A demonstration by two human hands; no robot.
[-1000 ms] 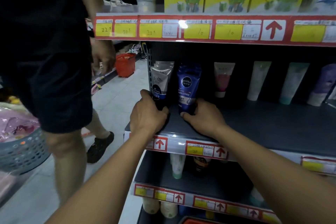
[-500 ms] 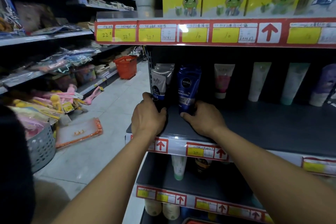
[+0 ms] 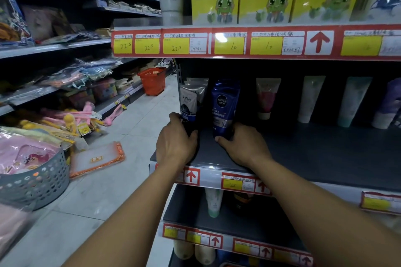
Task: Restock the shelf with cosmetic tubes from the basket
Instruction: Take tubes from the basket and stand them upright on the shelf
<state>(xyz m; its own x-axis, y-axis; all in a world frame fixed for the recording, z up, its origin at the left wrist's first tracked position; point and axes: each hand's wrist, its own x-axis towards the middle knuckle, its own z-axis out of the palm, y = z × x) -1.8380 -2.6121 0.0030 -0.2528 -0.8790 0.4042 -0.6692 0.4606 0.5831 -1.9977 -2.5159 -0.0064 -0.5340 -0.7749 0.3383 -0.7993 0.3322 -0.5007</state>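
Shop aisle, dark metal shelf (image 3: pixel 303 154) at chest level, red price strips along its front edge. Grey perforated basket (image 3: pixel 36 182) sits on the floor well to the left, pink packets showing in it; no tubes visible inside from here. Step in hand looks like facing-up: both hands are at the shelf's left end, squaring the front tubes. Left hand (image 3: pixel 175 143) curls its fingers round the base of the grey Softto tube (image 3: pixel 189 102), grip closed on it. Right hand (image 3: pixel 243 143) is curled against the foot of the blue Nivea Men tube (image 3: pixel 224 106), thumb across the front, grip on its cap end. Both tubes stand cap-down, upright, just beside each other, more of the same stacked behind. Soft-walled and top-heavy, so likely to tip if let go unevenly. Next move, by my reckoning: release both cleanly, then turn left and down to the basket for more stock.
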